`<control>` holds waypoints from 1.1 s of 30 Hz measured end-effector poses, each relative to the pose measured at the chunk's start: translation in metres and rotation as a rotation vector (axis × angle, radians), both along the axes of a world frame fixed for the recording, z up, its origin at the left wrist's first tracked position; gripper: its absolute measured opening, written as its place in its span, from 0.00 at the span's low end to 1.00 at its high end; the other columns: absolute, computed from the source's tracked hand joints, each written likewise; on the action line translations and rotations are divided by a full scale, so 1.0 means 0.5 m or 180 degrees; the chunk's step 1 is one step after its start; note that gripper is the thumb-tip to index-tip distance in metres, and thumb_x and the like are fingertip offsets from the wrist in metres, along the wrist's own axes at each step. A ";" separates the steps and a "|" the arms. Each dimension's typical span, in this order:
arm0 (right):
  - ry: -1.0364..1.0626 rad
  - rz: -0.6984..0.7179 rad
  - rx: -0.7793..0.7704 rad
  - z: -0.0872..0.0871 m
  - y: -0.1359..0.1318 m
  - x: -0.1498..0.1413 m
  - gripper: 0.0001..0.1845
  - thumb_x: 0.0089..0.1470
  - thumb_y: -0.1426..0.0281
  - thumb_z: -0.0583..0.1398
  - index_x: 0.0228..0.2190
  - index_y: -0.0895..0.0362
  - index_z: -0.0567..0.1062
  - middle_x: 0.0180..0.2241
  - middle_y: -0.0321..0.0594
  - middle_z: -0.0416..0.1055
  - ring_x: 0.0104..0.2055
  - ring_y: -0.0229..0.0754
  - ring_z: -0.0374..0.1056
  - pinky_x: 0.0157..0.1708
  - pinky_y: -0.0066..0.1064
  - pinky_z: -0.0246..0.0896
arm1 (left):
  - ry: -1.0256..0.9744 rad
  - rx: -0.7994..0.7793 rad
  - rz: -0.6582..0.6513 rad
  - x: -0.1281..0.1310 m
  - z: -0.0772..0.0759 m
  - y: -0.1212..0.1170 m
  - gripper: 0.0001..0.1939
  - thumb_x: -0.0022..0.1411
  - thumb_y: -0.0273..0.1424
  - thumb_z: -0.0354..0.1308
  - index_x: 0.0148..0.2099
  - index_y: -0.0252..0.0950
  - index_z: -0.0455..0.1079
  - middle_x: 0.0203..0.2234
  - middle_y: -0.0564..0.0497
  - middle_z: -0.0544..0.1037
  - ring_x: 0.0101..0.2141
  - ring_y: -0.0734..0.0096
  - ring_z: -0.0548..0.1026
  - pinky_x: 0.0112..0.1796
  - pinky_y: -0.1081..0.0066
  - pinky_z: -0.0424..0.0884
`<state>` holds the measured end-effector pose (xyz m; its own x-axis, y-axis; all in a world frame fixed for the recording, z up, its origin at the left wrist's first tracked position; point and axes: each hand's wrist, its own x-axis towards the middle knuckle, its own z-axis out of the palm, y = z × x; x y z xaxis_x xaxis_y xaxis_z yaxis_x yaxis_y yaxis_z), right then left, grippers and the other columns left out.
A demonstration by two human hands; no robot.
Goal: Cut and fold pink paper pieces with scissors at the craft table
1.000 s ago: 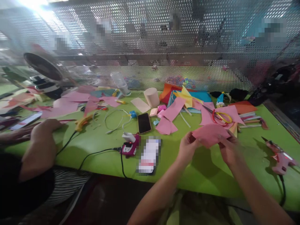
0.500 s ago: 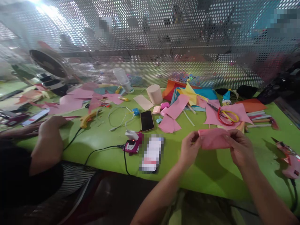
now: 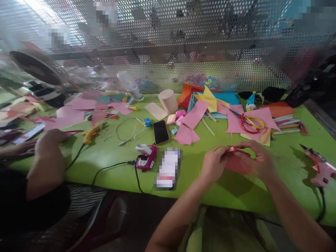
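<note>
A folded piece of pink felt (image 3: 237, 164) is held just above the green tabletop, between both hands. My left hand (image 3: 215, 161) pinches its left end, and my right hand (image 3: 259, 160) grips its right end. The piece tilts, with a fold or opening showing along its top edge. Beyond the hands lie red-and-yellow-handled scissors (image 3: 252, 124) on a flat pink sheet (image 3: 266, 117). Cut pink pieces (image 3: 187, 135) rest farther left. A pink glue gun (image 3: 319, 169) lies at the right.
A phone with a lit screen (image 3: 168, 168) and a magenta power strip (image 3: 147, 158) with cords stand left of my hands. A dark phone (image 3: 161, 132) lies behind them. At far left are a co-worker's arm (image 3: 49, 157) and a yellow glue gun (image 3: 91, 134). Perforated metal (image 3: 170, 45) borders the back.
The pink felt has gone from lying flat toward me to tilted, its top edge now showing. My right fingers have moved up and over it. The whole view has shifted slightly.
</note>
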<state>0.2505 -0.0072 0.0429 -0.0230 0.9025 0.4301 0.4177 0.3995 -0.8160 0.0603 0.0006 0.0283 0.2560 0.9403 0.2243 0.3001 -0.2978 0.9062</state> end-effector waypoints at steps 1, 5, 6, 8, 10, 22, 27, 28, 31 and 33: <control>0.0048 -0.0008 -0.0044 0.001 0.000 -0.002 0.07 0.57 0.64 0.70 0.40 0.44 0.84 0.39 0.38 0.81 0.43 0.49 0.74 0.47 0.44 0.68 | 0.0020 -0.0012 -0.0027 0.001 0.000 -0.001 0.13 0.66 0.28 0.59 0.51 0.42 0.80 0.43 0.47 0.85 0.43 0.58 0.80 0.46 0.66 0.72; 0.0343 -0.0021 -0.0323 -0.004 0.003 -0.002 0.08 0.55 0.61 0.71 0.39 0.45 0.85 0.37 0.38 0.80 0.39 0.48 0.74 0.42 0.41 0.70 | 0.0077 -0.0136 -0.0058 0.003 -0.004 -0.005 0.18 0.66 0.28 0.61 0.56 0.43 0.76 0.38 0.50 0.84 0.39 0.62 0.81 0.42 0.68 0.72; 0.0411 -0.0005 -0.0404 -0.007 0.003 -0.001 0.09 0.54 0.61 0.71 0.39 0.46 0.85 0.36 0.38 0.80 0.39 0.48 0.73 0.42 0.41 0.70 | 0.0066 -0.0158 -0.0069 0.004 -0.005 -0.005 0.17 0.66 0.29 0.61 0.56 0.43 0.75 0.37 0.50 0.84 0.38 0.63 0.81 0.42 0.69 0.72; 0.0534 0.0026 -0.0580 -0.014 0.004 0.002 0.11 0.53 0.60 0.72 0.39 0.46 0.85 0.36 0.38 0.80 0.39 0.47 0.73 0.41 0.40 0.70 | 0.0039 -0.0181 -0.0105 0.005 -0.006 -0.006 0.16 0.67 0.30 0.61 0.57 0.44 0.74 0.36 0.51 0.84 0.38 0.64 0.82 0.41 0.69 0.72; 0.0597 0.0065 -0.0736 -0.020 0.004 0.006 0.12 0.53 0.59 0.72 0.40 0.46 0.85 0.35 0.38 0.80 0.38 0.46 0.73 0.40 0.39 0.69 | 0.0025 -0.0198 -0.0130 0.005 -0.006 -0.006 0.16 0.67 0.31 0.62 0.56 0.44 0.74 0.36 0.52 0.85 0.39 0.63 0.82 0.41 0.69 0.72; 0.0790 0.0051 -0.0991 -0.022 0.010 0.015 0.14 0.52 0.56 0.73 0.38 0.49 0.83 0.33 0.38 0.79 0.35 0.44 0.73 0.36 0.35 0.68 | -0.0087 -0.0439 -0.0167 0.003 -0.005 -0.005 0.12 0.67 0.33 0.62 0.52 0.42 0.74 0.36 0.51 0.85 0.38 0.65 0.82 0.39 0.71 0.71; 0.0693 0.0082 -0.1063 -0.023 0.011 0.017 0.12 0.52 0.56 0.72 0.31 0.51 0.82 0.29 0.36 0.77 0.32 0.42 0.71 0.32 0.33 0.66 | -0.0096 -0.0545 -0.0250 0.000 -0.002 -0.006 0.16 0.68 0.36 0.63 0.56 0.41 0.72 0.37 0.49 0.85 0.39 0.63 0.82 0.39 0.70 0.72; 0.0763 0.0033 -0.1067 -0.021 0.012 0.019 0.13 0.52 0.56 0.72 0.30 0.51 0.82 0.28 0.36 0.77 0.31 0.42 0.70 0.30 0.33 0.65 | -0.0146 -0.0586 -0.0283 -0.002 -0.002 -0.005 0.17 0.68 0.38 0.63 0.57 0.41 0.72 0.38 0.49 0.85 0.40 0.63 0.82 0.39 0.70 0.72; 0.1153 -0.0181 -0.1097 -0.012 0.012 0.025 0.13 0.50 0.56 0.73 0.29 0.51 0.81 0.27 0.35 0.76 0.28 0.40 0.68 0.26 0.31 0.61 | -0.0393 -0.0687 -0.0327 -0.008 -0.003 0.000 0.18 0.66 0.39 0.65 0.56 0.40 0.74 0.43 0.46 0.84 0.44 0.62 0.81 0.42 0.69 0.73; 0.1420 -0.0340 -0.1087 -0.007 0.014 0.028 0.13 0.48 0.56 0.74 0.28 0.50 0.81 0.26 0.34 0.74 0.26 0.39 0.65 0.23 0.31 0.57 | -0.0509 -0.0740 -0.0298 -0.011 -0.003 0.003 0.17 0.63 0.37 0.67 0.52 0.38 0.76 0.44 0.45 0.84 0.44 0.62 0.80 0.43 0.69 0.73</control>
<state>0.2646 -0.0003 0.0393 0.1931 0.9793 0.0607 0.0266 0.0567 -0.9980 0.0548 0.0022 0.0266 0.3227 0.9452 0.0502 0.1290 -0.0965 0.9869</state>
